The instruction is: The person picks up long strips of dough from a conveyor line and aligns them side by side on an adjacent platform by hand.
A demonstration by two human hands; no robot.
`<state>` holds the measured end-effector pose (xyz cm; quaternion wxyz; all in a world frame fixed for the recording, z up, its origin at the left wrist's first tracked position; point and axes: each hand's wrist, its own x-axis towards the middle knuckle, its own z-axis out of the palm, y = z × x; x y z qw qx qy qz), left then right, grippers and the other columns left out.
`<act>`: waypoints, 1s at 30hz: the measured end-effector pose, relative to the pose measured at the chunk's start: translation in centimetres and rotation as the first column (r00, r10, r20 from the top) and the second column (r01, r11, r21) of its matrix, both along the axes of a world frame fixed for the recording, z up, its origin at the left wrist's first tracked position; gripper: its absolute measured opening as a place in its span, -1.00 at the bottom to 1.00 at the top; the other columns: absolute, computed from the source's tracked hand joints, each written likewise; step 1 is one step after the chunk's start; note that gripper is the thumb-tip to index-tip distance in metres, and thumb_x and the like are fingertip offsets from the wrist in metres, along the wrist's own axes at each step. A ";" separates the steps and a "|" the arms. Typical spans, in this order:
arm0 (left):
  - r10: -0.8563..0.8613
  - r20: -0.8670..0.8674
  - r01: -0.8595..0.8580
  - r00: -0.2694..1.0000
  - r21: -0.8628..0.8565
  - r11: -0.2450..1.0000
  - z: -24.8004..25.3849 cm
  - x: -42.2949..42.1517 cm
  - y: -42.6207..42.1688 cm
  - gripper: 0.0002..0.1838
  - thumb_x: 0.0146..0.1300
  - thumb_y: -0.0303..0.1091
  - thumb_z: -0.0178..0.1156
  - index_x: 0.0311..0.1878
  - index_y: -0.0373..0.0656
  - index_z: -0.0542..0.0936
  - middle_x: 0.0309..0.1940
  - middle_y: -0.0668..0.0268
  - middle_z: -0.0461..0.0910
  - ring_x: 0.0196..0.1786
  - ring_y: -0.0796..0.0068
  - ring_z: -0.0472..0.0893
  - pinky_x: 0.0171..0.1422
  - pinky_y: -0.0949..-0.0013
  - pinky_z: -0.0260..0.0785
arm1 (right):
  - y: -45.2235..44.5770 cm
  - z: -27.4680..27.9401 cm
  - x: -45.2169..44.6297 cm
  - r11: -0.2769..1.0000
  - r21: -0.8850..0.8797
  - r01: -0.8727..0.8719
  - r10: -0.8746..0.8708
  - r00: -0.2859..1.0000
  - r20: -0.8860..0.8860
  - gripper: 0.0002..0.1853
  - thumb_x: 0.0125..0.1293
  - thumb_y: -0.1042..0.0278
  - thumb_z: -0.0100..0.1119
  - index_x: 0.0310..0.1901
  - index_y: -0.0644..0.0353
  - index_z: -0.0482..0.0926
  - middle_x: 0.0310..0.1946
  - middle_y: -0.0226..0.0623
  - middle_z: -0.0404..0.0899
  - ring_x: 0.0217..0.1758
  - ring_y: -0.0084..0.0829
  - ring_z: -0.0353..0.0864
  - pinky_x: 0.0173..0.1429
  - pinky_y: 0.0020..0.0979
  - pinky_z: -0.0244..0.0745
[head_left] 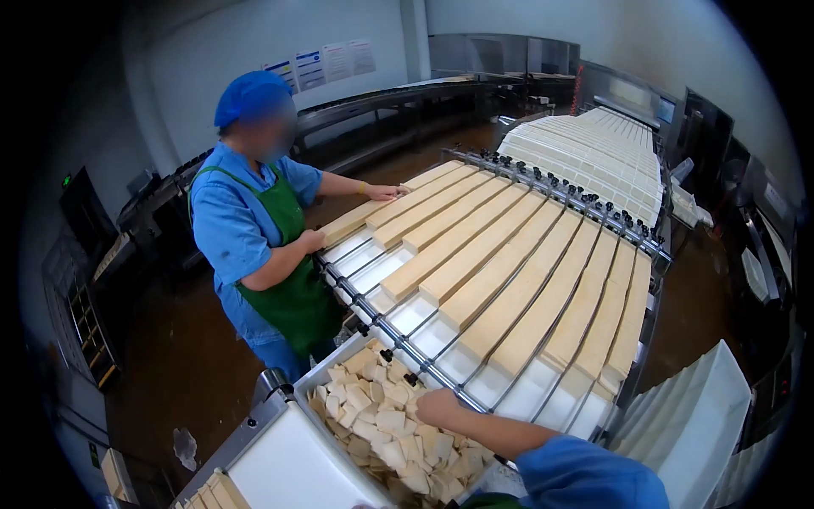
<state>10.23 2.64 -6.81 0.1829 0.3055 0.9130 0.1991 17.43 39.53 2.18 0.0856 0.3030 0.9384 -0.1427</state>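
One of my hands [439, 409] reaches in from the lower right, in a blue sleeve, over the edge of a white bin [346, 468] filled with cut pale pieces [390, 422]. Its fingers point down at the pieces and are mostly hidden, so what they hold cannot be made out. Beyond it, long pale stacks [496, 284] lie in rows between thin metal rods on a white slatted table [413, 314]. My other hand does not show clearly.
A co-worker [271, 212] in a blue cap and green apron stands at left, both hands on the leftmost stack. A metal crossbar with black knobs [560, 191] spans the conveyor. White trays [687, 420] stand at right.
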 end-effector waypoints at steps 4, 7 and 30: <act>0.055 0.358 -0.103 0.932 0.117 0.988 7.3 1.5 2.7 -0.54 0.22 -0.13 0.21 -0.03 -0.37 0.48 -0.28 -0.09 0.53 -0.21 -0.09 0.53 -0.06 -0.02 0.37 | -0.3 1.2 -0.1 0.999 -0.007 0.040 -0.040 0.999 0.034 -0.67 0.22 0.14 -0.03 -0.37 0.15 0.69 -0.37 -0.19 0.69 -0.30 -0.18 0.70 -0.28 -0.15 0.55; -0.217 0.226 0.177 0.950 0.185 0.967 10.3 1.5 3.2 -0.56 0.17 -0.16 0.24 -0.02 -0.31 0.51 -0.24 -0.05 0.52 -0.15 -0.08 0.49 0.00 0.01 0.35 | -0.2 -0.5 -0.3 0.998 0.057 0.035 -0.037 0.999 0.028 -0.70 0.24 0.20 -0.04 -0.39 0.14 0.69 -0.39 -0.20 0.68 -0.31 -0.22 0.70 -0.36 -0.16 0.53; -0.296 -0.285 0.336 0.912 0.104 0.936 4.9 1.8 2.6 -0.66 0.11 -0.42 0.16 0.00 -0.04 0.63 0.17 0.13 0.43 0.28 0.12 0.36 0.28 -0.06 0.22 | 0.5 -4.4 0.1 0.940 0.340 -0.013 0.033 0.998 -0.054 -0.65 0.29 0.16 -0.07 -0.48 0.10 0.66 -0.53 -0.17 0.65 -0.46 -0.13 0.66 -0.37 -0.09 0.52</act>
